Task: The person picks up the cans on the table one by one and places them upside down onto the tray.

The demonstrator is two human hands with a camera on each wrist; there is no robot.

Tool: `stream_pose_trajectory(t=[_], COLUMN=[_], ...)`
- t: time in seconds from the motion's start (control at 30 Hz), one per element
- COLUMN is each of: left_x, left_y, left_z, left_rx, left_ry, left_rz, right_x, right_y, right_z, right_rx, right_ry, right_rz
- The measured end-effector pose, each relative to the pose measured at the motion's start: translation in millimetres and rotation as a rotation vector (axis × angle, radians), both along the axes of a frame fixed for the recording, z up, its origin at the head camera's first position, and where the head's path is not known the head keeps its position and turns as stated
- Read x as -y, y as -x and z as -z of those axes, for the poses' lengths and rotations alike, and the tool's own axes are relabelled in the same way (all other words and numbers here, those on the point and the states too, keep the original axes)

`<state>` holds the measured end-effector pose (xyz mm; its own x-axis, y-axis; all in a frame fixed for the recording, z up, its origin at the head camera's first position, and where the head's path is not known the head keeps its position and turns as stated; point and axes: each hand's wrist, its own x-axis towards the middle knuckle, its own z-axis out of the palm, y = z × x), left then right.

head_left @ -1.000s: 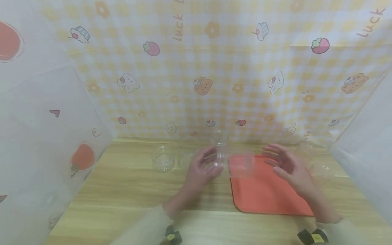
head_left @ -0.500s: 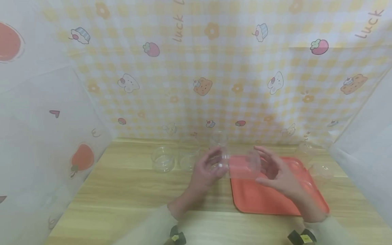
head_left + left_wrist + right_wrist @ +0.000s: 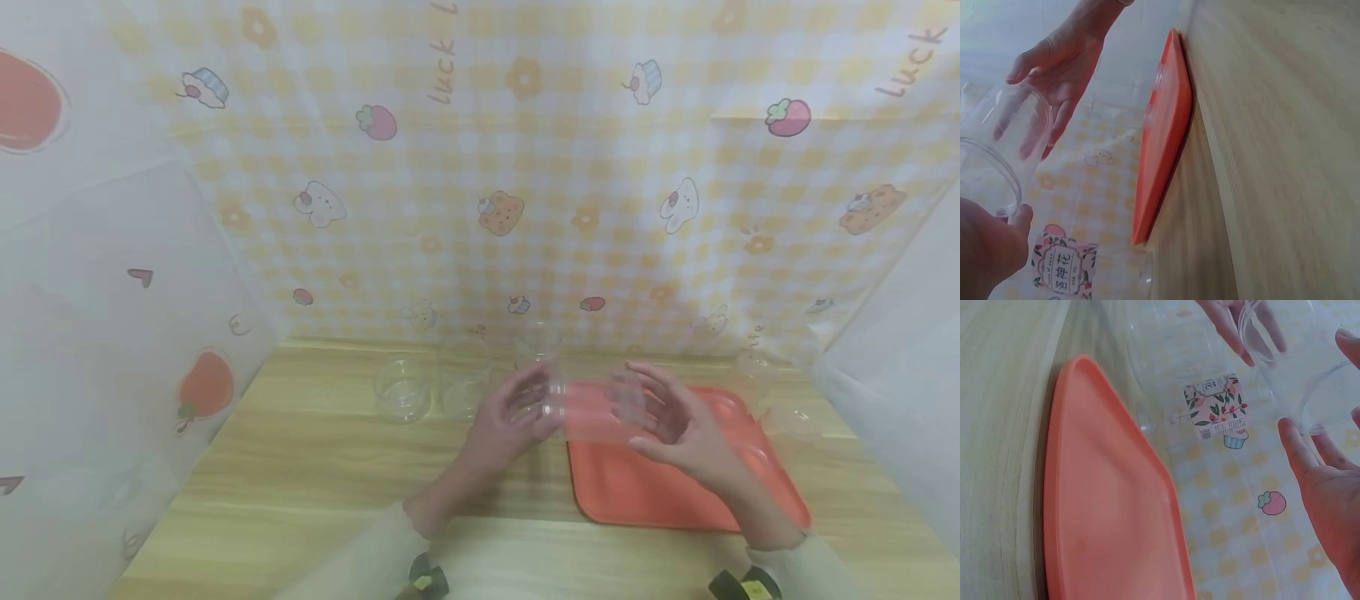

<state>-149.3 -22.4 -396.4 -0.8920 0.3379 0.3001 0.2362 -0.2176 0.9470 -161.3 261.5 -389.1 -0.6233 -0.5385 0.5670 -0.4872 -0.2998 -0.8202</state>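
A clear, see-through jar (image 3: 596,412) lies sideways in the air above the orange tray (image 3: 637,492), its ringed end toward the left. My left hand (image 3: 504,429) grips that ringed end; in the left wrist view the thumb shows at the rim. At the other end my right hand (image 3: 686,433) holds the jar, thumb on one side and fingers on the other. The right wrist view has the right-hand fingers (image 3: 1300,450) against the jar's edge. Through the clear wall parts of the fingers remain visible.
Clear containers stand at the back left: a low one (image 3: 402,392), a taller one (image 3: 465,379) and another (image 3: 538,337). A pink flowered label (image 3: 1063,269) shows behind the left hand. Faint clear pieces (image 3: 795,421) lie right of the tray. A patterned cloth (image 3: 450,167) hangs behind.
My right hand has moved left, from apart over the tray to the jar's far end. My left hand has shifted slightly right with the jar.
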Motion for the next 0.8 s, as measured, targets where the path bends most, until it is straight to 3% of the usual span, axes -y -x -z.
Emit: stream_pose_trajectory(t=[0.17,0.37,0.53,0.8], left_x=[14.3,36.5,51.5,69.4], left_y=[-1.4,-0.5,-0.8,-1.2], left_z=[-3.0,-5.6,-7.0,-6.4], left_rx=[-0.035,-0.080,-0.073,-0.057], left_ry=[0.092,0.120,0.139,0.216], left_rz=[-0.007,0.006,0.003,0.051], right_x=[-6.0,-18.6,-27.5,-36.2], right_y=[-0.8,-3.3,-6.0,-5.1], right_z=[-0.8,-5.1,-9.5,-14.0], right_rx=[0.023,0.062,0.061,0.031], right_ry=[-0.020,-0.034,-0.050,-0.052], right_rz=[0.042,0.084,0.124,0.115])
